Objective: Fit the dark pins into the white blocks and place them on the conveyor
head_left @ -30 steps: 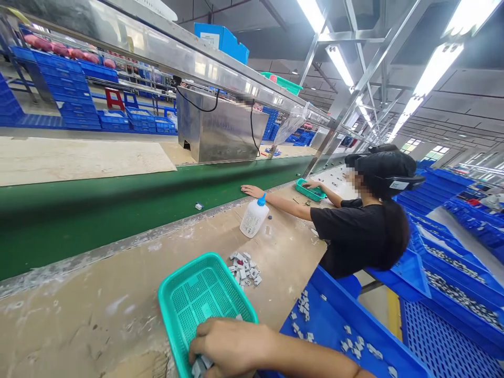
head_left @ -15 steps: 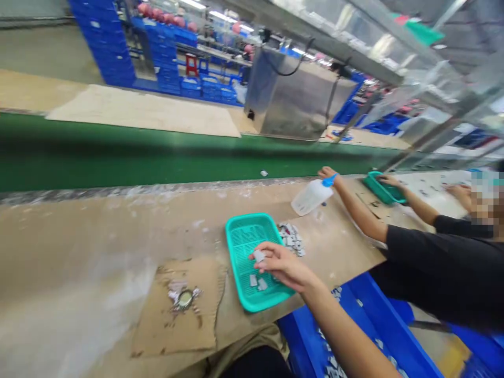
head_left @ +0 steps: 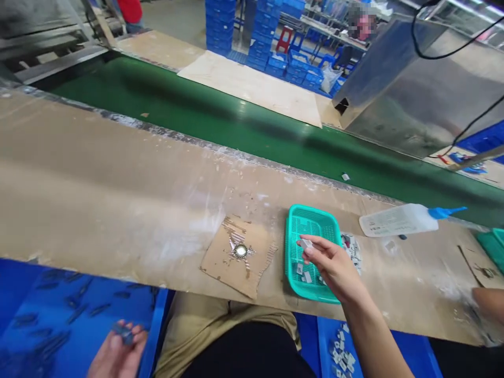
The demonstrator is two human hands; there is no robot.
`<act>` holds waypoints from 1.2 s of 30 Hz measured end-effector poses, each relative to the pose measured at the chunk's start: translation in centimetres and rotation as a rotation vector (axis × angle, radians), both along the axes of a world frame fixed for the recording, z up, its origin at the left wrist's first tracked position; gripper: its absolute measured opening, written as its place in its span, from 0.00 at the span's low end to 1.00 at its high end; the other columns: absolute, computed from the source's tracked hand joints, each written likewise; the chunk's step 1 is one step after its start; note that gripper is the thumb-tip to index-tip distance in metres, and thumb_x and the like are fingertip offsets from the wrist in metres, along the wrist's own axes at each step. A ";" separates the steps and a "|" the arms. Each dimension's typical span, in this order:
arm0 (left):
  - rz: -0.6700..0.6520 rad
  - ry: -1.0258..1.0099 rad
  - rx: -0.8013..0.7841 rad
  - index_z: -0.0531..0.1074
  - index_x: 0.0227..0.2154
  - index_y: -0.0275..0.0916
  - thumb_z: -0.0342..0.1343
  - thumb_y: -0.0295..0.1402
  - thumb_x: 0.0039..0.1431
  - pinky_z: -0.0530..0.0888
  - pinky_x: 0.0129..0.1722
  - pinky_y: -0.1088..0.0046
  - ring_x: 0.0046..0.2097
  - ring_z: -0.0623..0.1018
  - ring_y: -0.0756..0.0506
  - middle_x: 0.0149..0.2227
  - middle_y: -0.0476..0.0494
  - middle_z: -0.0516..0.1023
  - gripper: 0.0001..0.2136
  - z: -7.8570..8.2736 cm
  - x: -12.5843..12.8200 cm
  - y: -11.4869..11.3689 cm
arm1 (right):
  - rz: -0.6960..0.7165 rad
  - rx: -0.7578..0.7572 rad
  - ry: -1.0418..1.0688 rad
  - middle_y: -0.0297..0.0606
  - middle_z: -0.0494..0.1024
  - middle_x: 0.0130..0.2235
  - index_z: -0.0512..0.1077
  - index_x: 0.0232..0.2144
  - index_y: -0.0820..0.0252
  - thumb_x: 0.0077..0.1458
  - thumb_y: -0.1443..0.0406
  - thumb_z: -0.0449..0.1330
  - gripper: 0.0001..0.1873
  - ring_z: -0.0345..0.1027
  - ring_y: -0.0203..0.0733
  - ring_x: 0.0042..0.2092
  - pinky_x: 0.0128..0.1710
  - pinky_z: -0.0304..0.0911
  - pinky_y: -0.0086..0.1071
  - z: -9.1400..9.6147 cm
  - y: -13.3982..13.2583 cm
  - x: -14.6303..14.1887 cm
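Long brown bench (head_left: 118, 173) across the whole view, green conveyor belt (head_left: 236, 121) along its far edge, steel housing (head_left: 413, 100) beyond the belt at upper right. Below the near bench edge, blue bin (head_left: 47, 310) at left and second blue bin (head_left: 325, 328) at right, the latter with loose grey parts in it. On the bench, left to right: cardboard pad (head_left: 220, 262) with a small round metal disc (head_left: 240, 251) at its centre, teal basket (head_left: 311, 220) just beside the pad, heap of grey parts (head_left: 352, 249) just beside the basket's right wall, white squeeze bottle (head_left: 397, 220) further right. Basket long axis directed from the near bench edge toward the belt. Above the basket's near right portion, right hand (head_left: 334, 265), thumb and forefinger pinched on a small grey part (head_left: 306, 243); part held over the basket floor, too small to give an axis of its own. Well apart and low over the left bin, left hand (head_left: 118, 352), fingers curled round a small dark piece (head_left: 125, 332), blurred. Nearer of the two to the basket: the right. Against half a second earlier: same pinch on the grey part over the same basket; view swung left, with the left hand and left bin now in sight and the neighbouring person's body out of it, only the co-worker's hand (head_left: 486, 302) showing at the right edge.
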State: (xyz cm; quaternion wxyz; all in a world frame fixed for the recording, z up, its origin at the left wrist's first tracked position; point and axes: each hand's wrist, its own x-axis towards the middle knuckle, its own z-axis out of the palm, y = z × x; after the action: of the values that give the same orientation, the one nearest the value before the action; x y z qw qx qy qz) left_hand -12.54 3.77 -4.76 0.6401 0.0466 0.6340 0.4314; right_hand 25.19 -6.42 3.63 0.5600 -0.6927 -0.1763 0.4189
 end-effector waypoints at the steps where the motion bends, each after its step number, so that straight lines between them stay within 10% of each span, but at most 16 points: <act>1: 0.022 -0.049 -0.040 0.73 0.22 0.37 0.75 0.34 0.11 0.77 0.23 0.81 0.26 0.75 0.50 0.23 0.52 0.75 0.26 0.6 1.2 -0.1 | 0.048 -0.021 -0.075 0.36 0.78 0.33 0.77 0.41 0.57 0.45 0.57 0.69 0.19 0.69 0.35 0.31 0.34 0.68 0.28 0.1 0.2 -0.2; 4: -0.025 -0.171 -0.079 0.75 0.21 0.34 0.75 0.29 0.05 0.76 0.23 0.84 0.26 0.76 0.50 0.22 0.50 0.76 0.27 2.4 5.0 -0.5 | 0.221 -0.042 -0.289 0.37 0.76 0.34 0.75 0.46 0.55 0.51 0.56 0.63 0.20 0.70 0.37 0.33 0.39 0.67 0.34 0.5 0.8 -1.1; 9: -0.267 -0.488 -0.038 0.78 0.29 0.33 0.74 0.29 0.25 0.78 0.30 0.83 0.29 0.77 0.52 0.27 0.48 0.78 0.21 3.4 9.7 -1.5 | 0.478 0.001 -0.518 0.39 0.73 0.41 0.72 0.50 0.52 0.57 0.57 0.57 0.18 0.70 0.39 0.38 0.40 0.67 0.35 0.6 2.4 -3.0; 20: -0.395 -0.742 0.040 0.77 0.34 0.31 0.68 0.26 0.43 0.77 0.42 0.78 0.36 0.79 0.50 0.31 0.45 0.79 0.13 3.3 11.7 -2.3 | 0.788 0.131 -1.026 0.40 0.76 0.43 0.72 0.44 0.57 0.58 0.67 0.55 0.11 0.71 0.40 0.39 0.41 0.69 0.36 -1.7 6.0 -5.2; 36: -0.428 -0.673 0.120 0.74 0.31 0.32 0.67 0.29 0.45 0.78 0.38 0.76 0.35 0.79 0.49 0.30 0.45 0.79 0.11 3.1 11.8 -2.4 | 0.704 0.090 -0.985 0.38 0.75 0.38 0.69 0.45 0.56 0.55 0.65 0.59 0.13 0.71 0.40 0.40 0.42 0.68 0.35 -1.9 6.2 -6.2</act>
State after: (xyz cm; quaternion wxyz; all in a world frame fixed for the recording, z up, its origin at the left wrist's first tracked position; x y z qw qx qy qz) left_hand -0.79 1.40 -1.66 0.8834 0.0710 0.3387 0.3160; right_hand 18.96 -0.18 1.74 0.2693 -0.6808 -0.6508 0.2012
